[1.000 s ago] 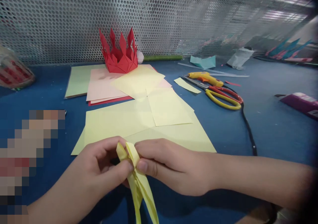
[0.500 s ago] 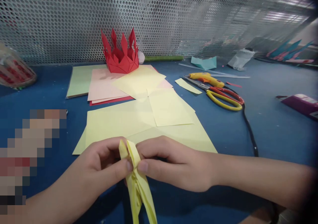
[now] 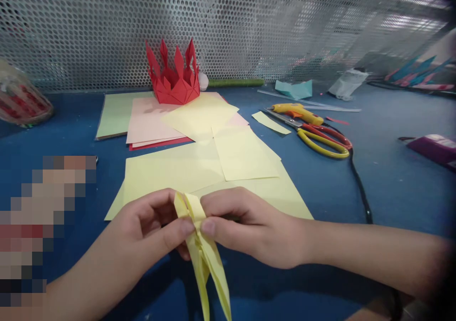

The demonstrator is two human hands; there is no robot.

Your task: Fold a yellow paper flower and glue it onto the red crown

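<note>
Hands, two: left hand (image 3: 153,226) and right hand (image 3: 249,231), both pinching one piece of folded yellow paper (image 3: 199,250) between thumb and fingers, near centre, over the blue tabletop (image 3: 395,195). Some fingers are hidden; the paper's two tails run off the near edge.
Pixelated patch (image 3: 42,221), one, near left; contents unreadable.
Wrapped bundle (image 3: 24,105), one, far left, cut off by the frame.
Purple item (image 3: 436,149), one, right, cut off likewise.
Yellow sheets (image 3: 171,166), at least three, beyond the hands; overlapping, exact number uncertain.
Red paper crown (image 3: 176,90), one, far, on stacked paper; four tall points clear.
Scissors (image 3: 322,143), one pair, right; one red loop, one yellow.
Glue gun (image 3: 299,113), one, yellow, just beside the scissors.
Black cord (image 3: 361,193), one, partly hidden behind the right forearm.
Teal paper (image 3: 294,89), one piece, far right.
</note>
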